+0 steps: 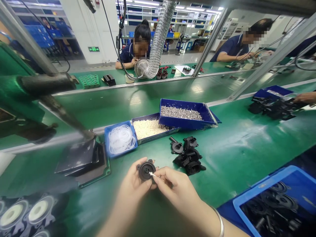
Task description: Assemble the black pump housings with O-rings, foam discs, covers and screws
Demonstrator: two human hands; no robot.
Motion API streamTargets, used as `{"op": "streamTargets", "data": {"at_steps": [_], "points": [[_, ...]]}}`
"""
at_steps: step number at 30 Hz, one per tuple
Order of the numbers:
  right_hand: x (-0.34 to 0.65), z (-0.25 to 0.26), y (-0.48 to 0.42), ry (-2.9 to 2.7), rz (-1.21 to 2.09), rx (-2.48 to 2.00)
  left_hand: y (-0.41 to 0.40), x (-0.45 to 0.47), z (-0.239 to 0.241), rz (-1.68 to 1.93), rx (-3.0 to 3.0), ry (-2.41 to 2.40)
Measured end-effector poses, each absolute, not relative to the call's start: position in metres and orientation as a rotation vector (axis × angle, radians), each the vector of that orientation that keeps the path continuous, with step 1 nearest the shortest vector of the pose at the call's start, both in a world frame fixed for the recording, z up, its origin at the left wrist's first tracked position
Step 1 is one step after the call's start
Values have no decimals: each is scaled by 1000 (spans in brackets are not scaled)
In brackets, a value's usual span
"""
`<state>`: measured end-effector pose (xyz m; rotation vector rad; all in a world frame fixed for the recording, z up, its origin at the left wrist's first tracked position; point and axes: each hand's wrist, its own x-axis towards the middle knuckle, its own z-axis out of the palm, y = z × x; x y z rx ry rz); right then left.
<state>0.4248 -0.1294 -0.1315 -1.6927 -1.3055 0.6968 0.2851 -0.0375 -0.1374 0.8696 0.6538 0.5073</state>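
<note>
One round black part [146, 170] gripped in left hand [134, 186], face up toward camera; right hand [172, 189] pinching small white pin [153, 174], long axis lying across, tip at part's centre.

- Left hand [133, 186] and right hand [172, 189] meet over the near table [237, 148], a round part [146, 170] between them.
- Part pile [189, 156]: just right of and behind the hands.
- Behind these, left to right: ring bin [120, 139], pellet bin [148, 129], screw bin [185, 114].
- Plates [81, 158]: left of the hands.
- Crate [276, 200]: near right.
- Hose [158, 39]: above the far table.
</note>
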Motion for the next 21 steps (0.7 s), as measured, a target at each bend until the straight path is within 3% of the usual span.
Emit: {"op": "streamTargets", "data": {"at_steps": [15, 21], "points": [[423, -135, -128, -1500, 485, -1814, -43, 285, -145, 528, 1601, 809], [422, -139, -123, -1483, 553, -1792, -41, 285, -155, 524, 1949, 870]]}}
